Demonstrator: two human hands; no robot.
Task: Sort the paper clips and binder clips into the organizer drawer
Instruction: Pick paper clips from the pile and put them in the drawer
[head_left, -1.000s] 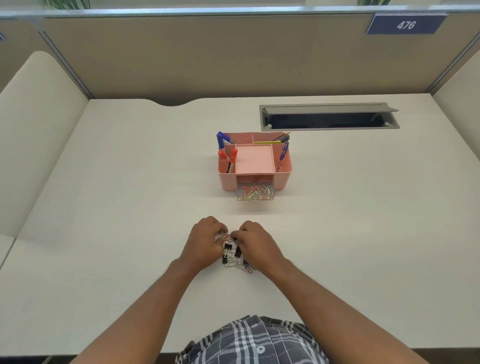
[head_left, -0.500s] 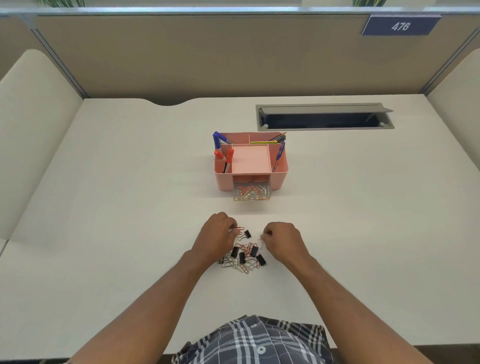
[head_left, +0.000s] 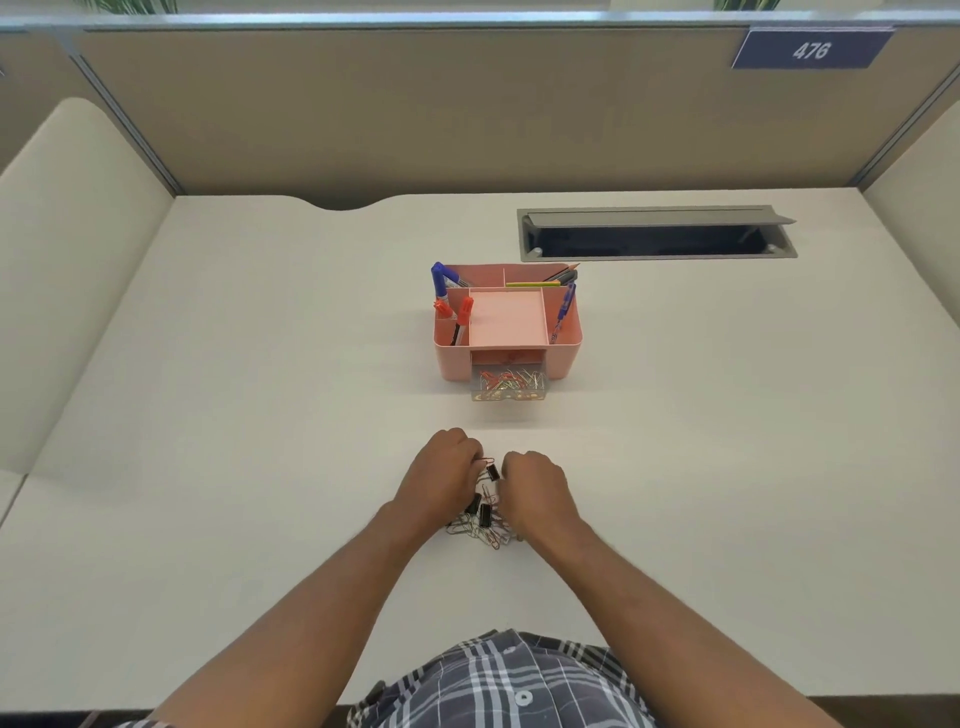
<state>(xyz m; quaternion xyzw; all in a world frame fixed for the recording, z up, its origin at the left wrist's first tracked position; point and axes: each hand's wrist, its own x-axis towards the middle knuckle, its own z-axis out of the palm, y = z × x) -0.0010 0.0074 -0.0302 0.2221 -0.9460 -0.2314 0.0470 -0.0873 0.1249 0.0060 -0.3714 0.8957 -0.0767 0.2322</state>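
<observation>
Head view: both hands are down on the desk (head_left: 218, 415), knuckles up, fingers curled under and close together over a small pile of clips. The left hand (head_left: 441, 475) has its fingers curled down at the pile's left edge; a red paper clip (head_left: 487, 461) shows at its fingertips, but whether it is pinched cannot be told. The right hand (head_left: 535, 486) is curled the same way just to the right; what its fingers hold, if anything, is hidden under the hand.

Between the two hands lies a black binder clip (head_left: 492, 472), and two more binder clips (head_left: 480, 512) sit lower in the gap, nearer the wrists. Below the hands, toward the person, a tangle of paper clips (head_left: 480, 535) spreads on the desk, partly under the right hand.

Straight beyond the hands stands the pink organizer (head_left: 506, 325), well apart from them. Its clear drawer (head_left: 509, 387) is pulled out toward the hands and holds paper clips. Pens stand in the organizer's side slots: blue and red ones (head_left: 449, 304) on the left hand's side, a blue pen (head_left: 563, 312) on the right hand's side.

Farther beyond and to the right of the right hand is a grey cable tray (head_left: 654, 234) with its lid up. A sign reading 476 (head_left: 810, 49) hangs on the partition behind.
</observation>
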